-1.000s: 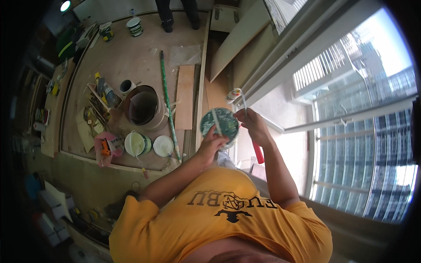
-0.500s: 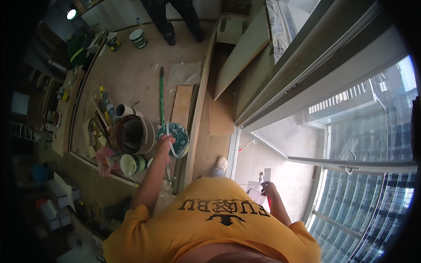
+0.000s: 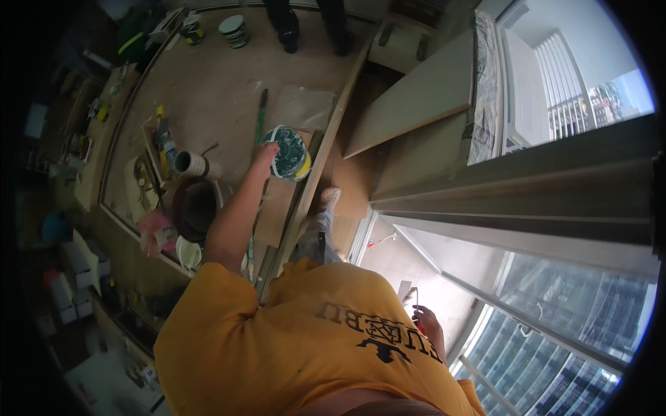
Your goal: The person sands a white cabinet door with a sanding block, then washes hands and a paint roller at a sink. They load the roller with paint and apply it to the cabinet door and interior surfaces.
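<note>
Holding a green bucket (image 3: 291, 155), beyond and right of the wide brown bucket (image 3: 182, 197), with the left hand (image 3: 266, 154), fingers curled shut on what looks like its handle (image 3: 273, 132). Can't tell lid from contents on that smeary green top, tbh. Gripping a red-handled tool (image 3: 419, 325) in the right hand (image 3: 427, 322), well right of the brown bucket, fingers wrapped round. Can't make out any contents in the dark brown one. Also seeing a tilted grey pot (image 3: 200, 165) just beyond it, a whitish bucket (image 3: 186, 250) just nearer, pale inside, and two tubs (image 3: 234, 32) way beyond.
</note>
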Tool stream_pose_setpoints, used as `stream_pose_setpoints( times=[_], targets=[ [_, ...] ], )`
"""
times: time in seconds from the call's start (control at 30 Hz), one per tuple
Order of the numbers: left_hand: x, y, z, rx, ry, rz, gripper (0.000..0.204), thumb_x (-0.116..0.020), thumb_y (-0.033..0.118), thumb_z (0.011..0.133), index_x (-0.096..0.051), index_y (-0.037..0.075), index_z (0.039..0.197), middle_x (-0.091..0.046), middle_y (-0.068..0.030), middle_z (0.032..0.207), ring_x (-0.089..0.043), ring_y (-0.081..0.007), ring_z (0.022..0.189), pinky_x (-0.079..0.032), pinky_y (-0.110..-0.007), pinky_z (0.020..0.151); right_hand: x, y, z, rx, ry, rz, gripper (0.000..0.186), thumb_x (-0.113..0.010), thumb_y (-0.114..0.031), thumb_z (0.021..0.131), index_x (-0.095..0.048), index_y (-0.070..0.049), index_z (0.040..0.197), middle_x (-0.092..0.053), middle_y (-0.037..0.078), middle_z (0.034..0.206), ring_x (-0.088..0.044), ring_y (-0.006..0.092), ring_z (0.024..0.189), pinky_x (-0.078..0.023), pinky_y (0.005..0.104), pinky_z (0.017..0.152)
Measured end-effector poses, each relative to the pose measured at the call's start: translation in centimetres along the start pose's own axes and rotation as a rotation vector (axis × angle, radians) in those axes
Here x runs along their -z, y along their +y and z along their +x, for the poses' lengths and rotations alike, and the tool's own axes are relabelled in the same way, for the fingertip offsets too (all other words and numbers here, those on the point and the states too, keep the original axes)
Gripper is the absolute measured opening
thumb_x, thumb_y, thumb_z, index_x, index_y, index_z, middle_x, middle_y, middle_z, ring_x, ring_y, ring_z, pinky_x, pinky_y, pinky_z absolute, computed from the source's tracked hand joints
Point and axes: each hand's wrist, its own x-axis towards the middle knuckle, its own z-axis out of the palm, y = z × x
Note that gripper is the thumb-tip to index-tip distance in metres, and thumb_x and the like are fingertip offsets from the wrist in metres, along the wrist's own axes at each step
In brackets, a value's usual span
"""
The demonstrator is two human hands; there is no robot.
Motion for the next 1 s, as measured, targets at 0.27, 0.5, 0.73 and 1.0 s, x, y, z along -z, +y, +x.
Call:
stream_pose_setpoints(
  times=[0.27, 0.5, 0.73, 1.0],
  targets=[
    [-1.6, -9.0, 19.2, 0.048, 0.104, 0.348, 0.04, -0.067, 0.022, 0.081, -0.066, -0.007, 0.108, -0.068, -0.0224, 0.112, -0.065, -0.0332, 0.104, -0.048, -0.043, 0.086, -3.6, -12.5, -7.6, -0.054, 0.049, -0.085, 0.03, -0.055, -0.012, 0.1, -0.056, -0.003, 0.129, -0.061, 0.009, 0.081, -0.06, 0.0198, 0.061, -0.051, 0.0331, 0.054],
    [-3.1, -9.8, 23.3, 0.254, -0.001, 0.684, 0.05, -0.063, 0.021, 0.086, -0.059, -0.011, 0.124, -0.065, -0.0218, 0.119, -0.064, -0.035, 0.102, -0.048, -0.044, 0.086, -5.4, -16.9, -8.2, -0.107, 0.229, 0.018, 0.025, -0.053, -0.012, 0.101, -0.059, -0.002, 0.123, -0.061, 0.009, 0.083, -0.06, 0.0204, 0.061, -0.051, 0.0338, 0.053],
    [-7.5, -3.6, 20.5, 0.167, 0.102, 0.671, 0.049, -0.061, 0.021, 0.084, -0.06, -0.009, 0.123, -0.066, -0.0273, 0.116, -0.064, -0.0423, 0.109, -0.05, -0.048, 0.092, -6.1, -21.9, -7.0, -0.248, 0.176, 0.117, 0.025, -0.053, -0.01, 0.101, -0.058, -0.002, 0.124, -0.06, 0.01, 0.082, -0.061, 0.0211, 0.061, -0.051, 0.0336, 0.052],
    [-29.5, 12.7, 4.3, -0.748, -0.589, 0.304, 0.036, -0.076, 0.016, 0.086, -0.059, 0.005, 0.115, -0.055, -0.0025, 0.09, -0.052, -0.012, 0.081, -0.05, -0.027, 0.079, -3.6, -21.5, -3.3, -0.155, 0.175, 0.154, 0.028, -0.051, -0.01, 0.101, -0.057, -0.001, 0.126, -0.061, 0.008, 0.084, -0.059, 0.0188, 0.068, -0.051, 0.0313, 0.062]
  ],
)
